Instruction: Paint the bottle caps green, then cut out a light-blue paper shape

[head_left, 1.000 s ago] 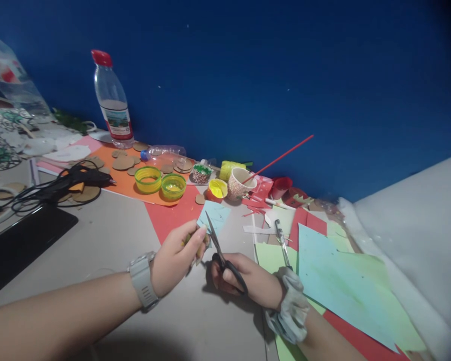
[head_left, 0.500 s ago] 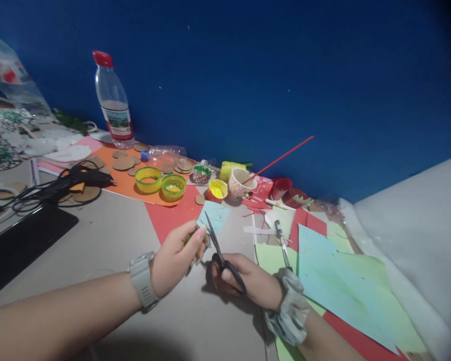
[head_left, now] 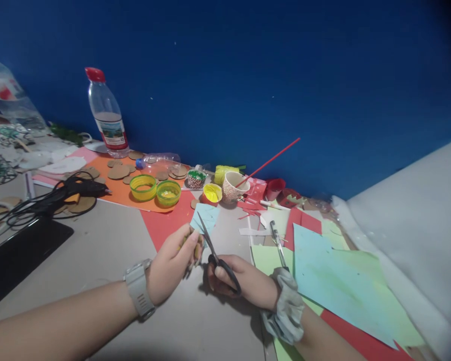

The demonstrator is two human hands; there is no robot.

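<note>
My left hand (head_left: 175, 265), a grey watch on its wrist, is closed with thumb and fingertips at the near edge of a small light blue paper piece (head_left: 209, 216) with pen marks. Something yellowish shows between its curled fingers, too hidden to name. In my right hand (head_left: 233, 278) I grip black-handled scissors (head_left: 212, 245), their blades pointing up and left, with the tips overlapping the blue paper in view. Whether the blades touch it I cannot tell. A grey-green scrunchie circles my right wrist.
Along the blue wall stand a bottle (head_left: 108, 118), yellow-green rings (head_left: 143, 187) and a patterned cup (head_left: 231, 190) with a red stick. A glue gun (head_left: 86, 186) and black phone (head_left: 33, 250) lie left. Coloured paper sheets (head_left: 334, 271) and a pen (head_left: 279, 245) lie right.
The whole view has shifted slightly, so things appear a little further left. Both hands keep nearly the same pose, the paper and scissors still in them.
</note>
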